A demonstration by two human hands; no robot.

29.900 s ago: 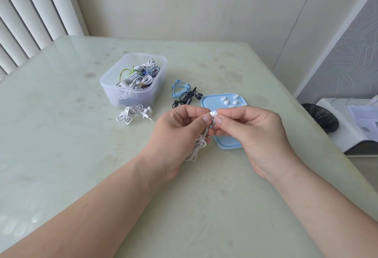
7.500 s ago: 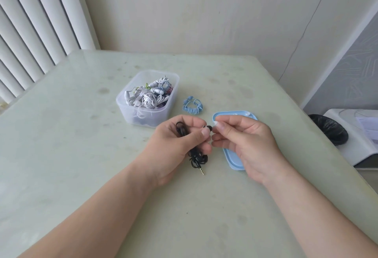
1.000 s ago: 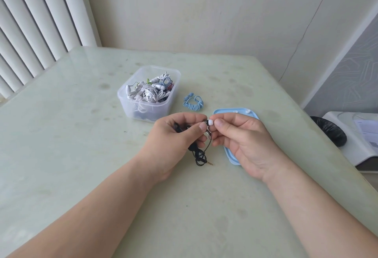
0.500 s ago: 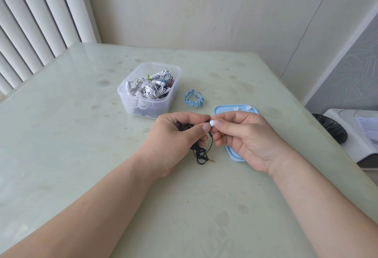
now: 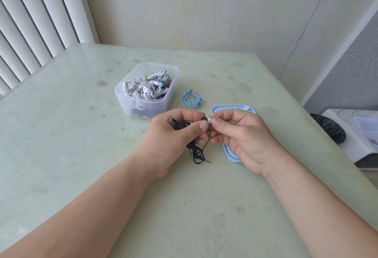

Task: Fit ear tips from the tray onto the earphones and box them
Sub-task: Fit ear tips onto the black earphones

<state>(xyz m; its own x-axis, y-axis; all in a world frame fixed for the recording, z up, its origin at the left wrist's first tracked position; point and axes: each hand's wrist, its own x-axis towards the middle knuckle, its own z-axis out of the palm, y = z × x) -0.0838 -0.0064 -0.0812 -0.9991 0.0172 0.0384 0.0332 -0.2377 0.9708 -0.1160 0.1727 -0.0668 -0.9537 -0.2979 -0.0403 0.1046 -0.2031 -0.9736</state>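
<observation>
**Mid-table, tip going onto the black pair**

At table centre both hands meet above the pale green table (image 5: 81, 155). Left hand (image 5: 173, 135) is closed around the bundled black earphones (image 5: 196, 151) — thumb and forefinger pinch one bud, while the coiled cord and gold jack hang below toward 6 o'clock, the jack apparently touching the tabletop. Right hand (image 5: 241, 135) is closed on a white ear tip (image 5: 209, 119), thumb and forefinger pressing it against the bud's nozzle. Whether the tip is fully seated cannot be told; the join is hidden by the fingertips.

Progress, as a judgement: well along. The clear box (image 5: 147, 90) at 11 o'clock from the hands is heaped with coiled earphones, mostly white, some visibly tipped. Outside the box remain the black pair in hand and a light-blue coiled pair (image 5: 192, 100) lying at 12 o'clock, just beside the box, untouched. The second black bud is buried in the left palm — its state is unknown. Left to do: finish this pair, box it, then tip and box the blue one.

The blue tray (image 5: 229, 155) lies under and behind the right hand, at 3 o'clock from the earphones. One white tip is visible at its far rim; a second is doubtful, so supply for the blue pair is uncertain.

Surroundings: vertical blinds at far left, plain wall at 12 o'clock, a white device and dark bin off the table edge at 3 o'clock. Nothing blocks the path to the box; the dangling cord could snag in transfer.
</observation>
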